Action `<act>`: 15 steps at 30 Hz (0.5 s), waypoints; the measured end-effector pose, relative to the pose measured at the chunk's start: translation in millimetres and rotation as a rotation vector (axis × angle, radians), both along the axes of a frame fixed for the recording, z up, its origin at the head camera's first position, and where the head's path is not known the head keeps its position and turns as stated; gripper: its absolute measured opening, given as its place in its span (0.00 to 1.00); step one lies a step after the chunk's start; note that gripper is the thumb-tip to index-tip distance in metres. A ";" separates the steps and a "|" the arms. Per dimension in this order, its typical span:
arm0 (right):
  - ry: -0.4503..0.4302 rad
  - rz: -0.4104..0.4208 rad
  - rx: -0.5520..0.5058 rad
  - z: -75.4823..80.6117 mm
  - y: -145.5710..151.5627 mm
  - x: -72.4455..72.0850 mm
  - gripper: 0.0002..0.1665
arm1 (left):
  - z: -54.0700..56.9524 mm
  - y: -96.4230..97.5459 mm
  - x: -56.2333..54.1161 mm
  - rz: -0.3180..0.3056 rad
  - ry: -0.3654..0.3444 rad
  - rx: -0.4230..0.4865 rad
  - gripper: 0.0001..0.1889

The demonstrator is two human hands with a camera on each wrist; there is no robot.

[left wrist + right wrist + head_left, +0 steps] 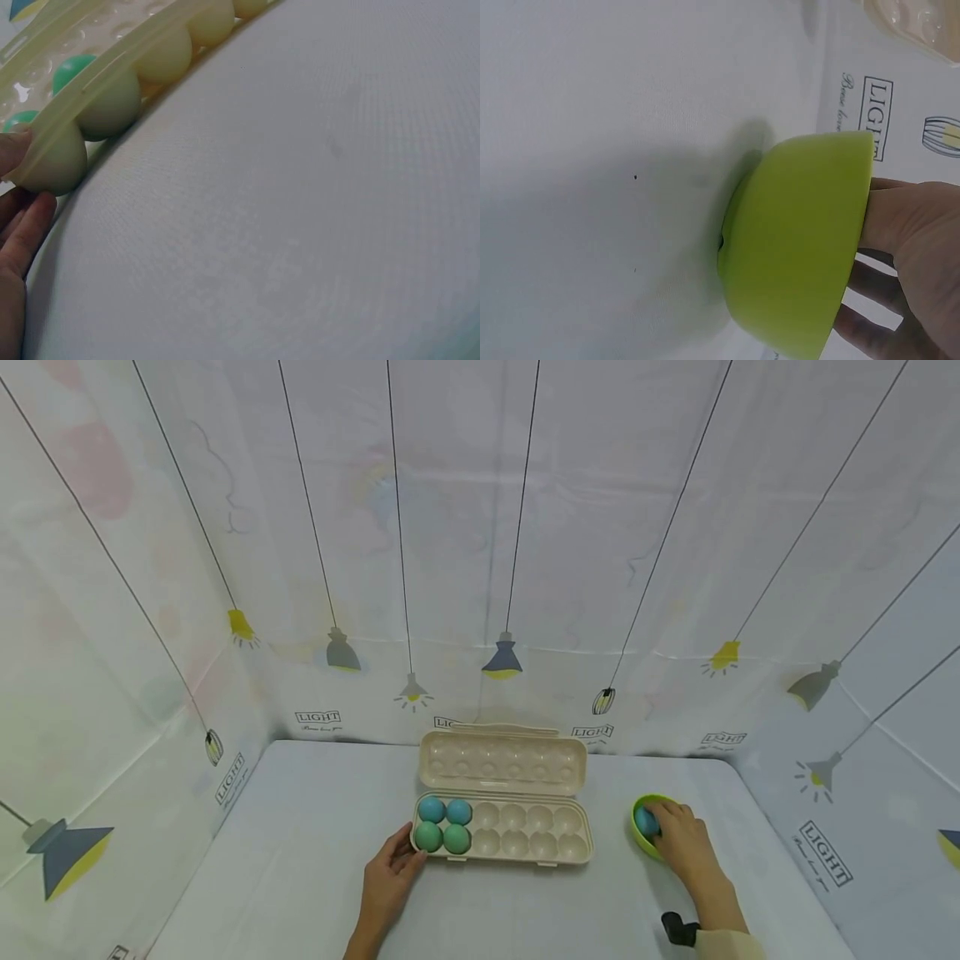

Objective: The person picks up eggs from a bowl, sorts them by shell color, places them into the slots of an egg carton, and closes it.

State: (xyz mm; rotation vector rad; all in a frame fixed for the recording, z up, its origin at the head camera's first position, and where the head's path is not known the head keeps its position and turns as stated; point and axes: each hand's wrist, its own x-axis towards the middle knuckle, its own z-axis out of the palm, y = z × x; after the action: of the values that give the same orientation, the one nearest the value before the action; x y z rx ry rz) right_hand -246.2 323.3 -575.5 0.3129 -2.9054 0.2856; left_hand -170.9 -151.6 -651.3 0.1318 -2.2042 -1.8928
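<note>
A beige egg carton (525, 860) lies with its lid (502, 764) raised at the back. Two blue balls (445, 811) fill the leftmost back cups, and two green balls (442, 837) sit in front of them. At the carton's left end, my left hand (392, 877) grips the rim, thumb (13, 150) on top and fingers (34, 225) below. My right hand (684, 843) reaches into a lime-green bowl (802, 240) and pinches a blue ball (646, 822) there. In the right wrist view the bowl's wall hides that ball and the fingertips.
A white-covered table (300, 827) carries the carton near its middle and the bowl to the right. Patterned cloth walls (465, 568) with printed lamps enclose the back and sides. A black strap piece (679, 929) is at the right wrist.
</note>
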 end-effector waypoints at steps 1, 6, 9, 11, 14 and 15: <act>-0.001 0.002 0.005 0.1 0.1 -1.0 0.29 | 0.4 -0.1 -0.2 0.000 0.000 -0.001 0.30; -0.018 0.008 0.022 2.6 -0.3 -4.0 0.31 | 1.1 0.0 -1.1 0.002 -0.001 -0.002 0.30; -0.032 0.004 0.025 2.9 -0.8 -4.8 0.32 | 1.0 -0.1 -0.7 0.004 0.003 -0.008 0.29; -0.035 0.003 0.025 2.4 -1.1 -4.6 0.32 | 1.1 0.1 0.1 0.005 0.004 -0.007 0.29; -0.044 0.000 0.028 2.0 -1.3 -5.1 0.32 | 1.5 0.2 1.2 0.001 0.017 -0.010 0.29; -0.047 0.001 0.029 2.5 -1.4 -5.3 0.32 | 1.5 0.4 1.4 0.002 0.020 -0.008 0.29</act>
State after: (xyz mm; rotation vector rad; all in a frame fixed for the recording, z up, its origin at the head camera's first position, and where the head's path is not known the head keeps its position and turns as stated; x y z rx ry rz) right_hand -251.6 321.8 -573.1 0.3167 -2.9581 0.2542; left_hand -169.5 -151.3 -649.9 0.1132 -2.1974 -1.8765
